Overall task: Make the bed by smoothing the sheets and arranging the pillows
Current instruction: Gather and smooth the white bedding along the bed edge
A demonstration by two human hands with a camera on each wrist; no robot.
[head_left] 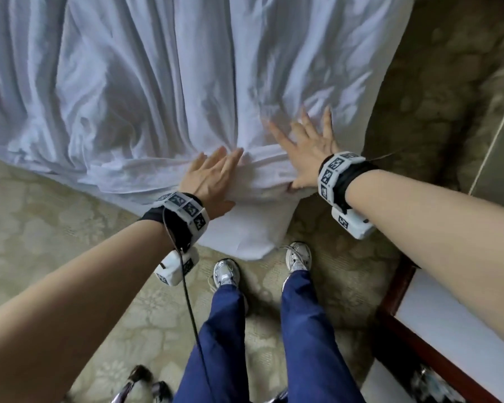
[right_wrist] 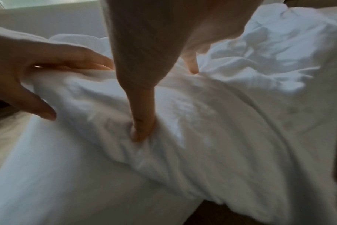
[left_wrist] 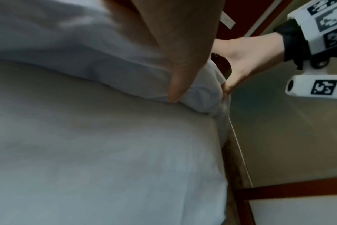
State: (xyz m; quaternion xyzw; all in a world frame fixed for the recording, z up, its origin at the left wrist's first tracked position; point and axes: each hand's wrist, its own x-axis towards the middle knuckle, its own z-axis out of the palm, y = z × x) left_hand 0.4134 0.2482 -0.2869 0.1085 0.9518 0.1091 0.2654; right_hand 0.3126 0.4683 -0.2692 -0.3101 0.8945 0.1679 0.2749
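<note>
— Where's the sheet (head_left: 163,82)?
— Rumpled across the bed, bunched at its near corner, over the carpet (head_left: 41,228).
— The hands?
— Left hand (head_left: 208,181) flat, fingers together, pressing. Right hand (head_left: 306,144) spread; thumb seems to dig in

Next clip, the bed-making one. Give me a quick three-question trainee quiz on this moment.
1. True or false: both hands lie on the white sheet at the corner of the bed.
2. Which hand spreads its fingers wider? A) left hand B) right hand
3. Fill in: the sheet is heavily ____, with long folds running toward the corner under the hands.

Key: 1 true; 2 B; 3 wrinkled
</note>
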